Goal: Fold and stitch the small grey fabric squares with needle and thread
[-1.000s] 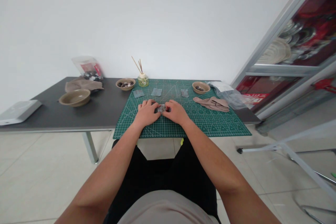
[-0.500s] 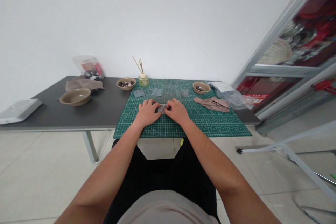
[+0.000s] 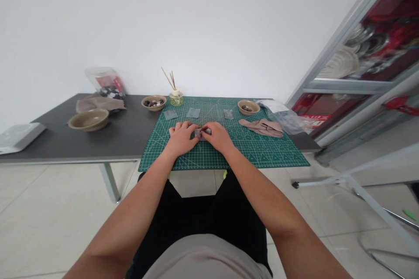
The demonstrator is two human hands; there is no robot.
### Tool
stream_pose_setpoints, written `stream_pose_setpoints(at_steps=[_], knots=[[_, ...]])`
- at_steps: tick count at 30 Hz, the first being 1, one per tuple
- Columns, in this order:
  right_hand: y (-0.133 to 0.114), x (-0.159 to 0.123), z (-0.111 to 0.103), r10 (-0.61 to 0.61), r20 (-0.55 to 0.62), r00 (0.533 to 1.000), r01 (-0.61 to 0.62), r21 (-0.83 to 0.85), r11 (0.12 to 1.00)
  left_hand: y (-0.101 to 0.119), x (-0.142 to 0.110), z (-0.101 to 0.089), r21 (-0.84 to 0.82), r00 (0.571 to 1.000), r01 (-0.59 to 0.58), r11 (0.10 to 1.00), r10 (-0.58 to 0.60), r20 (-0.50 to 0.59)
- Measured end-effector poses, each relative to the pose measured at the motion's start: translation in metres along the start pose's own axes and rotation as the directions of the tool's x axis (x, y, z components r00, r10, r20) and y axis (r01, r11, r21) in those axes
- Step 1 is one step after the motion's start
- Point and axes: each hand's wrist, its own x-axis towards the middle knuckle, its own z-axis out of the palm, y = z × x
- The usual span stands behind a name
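Note:
My left hand (image 3: 181,140) is low over the green cutting mat (image 3: 262,152), its thumb and fingertips pinching a small clear plastic bag (image 3: 198,132). From the other side my right hand (image 3: 218,137) grips the same bag with thumb and forefinger. What is inside the bag is too small to make out. Beyond my hands lie several more flat little bags, among them one at the left (image 3: 170,115), one in the middle (image 3: 193,113) and one at the right (image 3: 228,114).
Bowls of small dark and light pieces stand at the back left (image 3: 153,103) and back right (image 3: 248,107). Also here are a reed diffuser (image 3: 176,97), a brown cloth (image 3: 262,127), crumpled plastic (image 3: 288,117), another bowl (image 3: 89,120) and a white device (image 3: 21,137).
The whole view has shifted slightly, so the table's things sit a little further left. Both hands keep their grip on the bag, and the right fingertips have moved slightly along it.

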Motion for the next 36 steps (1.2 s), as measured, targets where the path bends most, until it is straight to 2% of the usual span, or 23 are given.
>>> stream_pose_setpoints(at_steps=[3,6,10,16,21,28,30,33,36], knots=[[-0.001,-0.003,-0.004,-0.09,0.015,0.996,0.088,0.104,0.991,-0.003,0.001,-0.001,-0.042,1.0,0.005,0.999,-0.005,-0.016],[-0.001,-0.005,-0.005,-0.123,0.005,0.992,0.121,0.145,0.982,-0.006,0.002,-0.003,-0.13,1.0,0.011,0.991,-0.013,-0.014],[-0.001,-0.006,-0.003,-0.143,0.035,0.989,0.137,0.133,0.982,-0.009,0.003,-0.006,-0.228,0.998,0.062,0.972,-0.057,0.025],[-0.004,-0.005,0.0,-0.175,0.057,0.983,0.172,0.062,0.983,-0.008,0.003,-0.003,-0.203,1.0,0.009,0.979,-0.006,0.014],[-0.005,-0.005,-0.002,-0.11,0.067,0.992,0.109,0.021,0.994,-0.006,0.002,-0.004,-0.199,1.0,-0.012,0.98,0.017,0.026],[-0.004,-0.003,-0.001,-0.106,0.06,0.993,0.106,0.004,0.994,-0.007,0.002,-0.005,-0.194,1.0,0.028,0.981,-0.026,0.011],[-0.002,-0.002,0.001,-0.062,0.023,0.998,0.063,-0.045,0.997,-0.009,0.003,-0.004,-0.216,0.999,0.045,0.975,-0.05,-0.02],[0.003,0.001,0.003,0.069,-0.014,0.998,-0.07,-0.121,0.99,-0.013,0.004,-0.003,-0.258,0.989,0.094,0.962,-0.12,-0.084],[0.008,0.004,0.002,0.152,0.084,0.985,-0.135,-0.179,0.975,-0.015,0.006,-0.001,-0.271,0.983,0.132,0.953,-0.162,-0.09]])
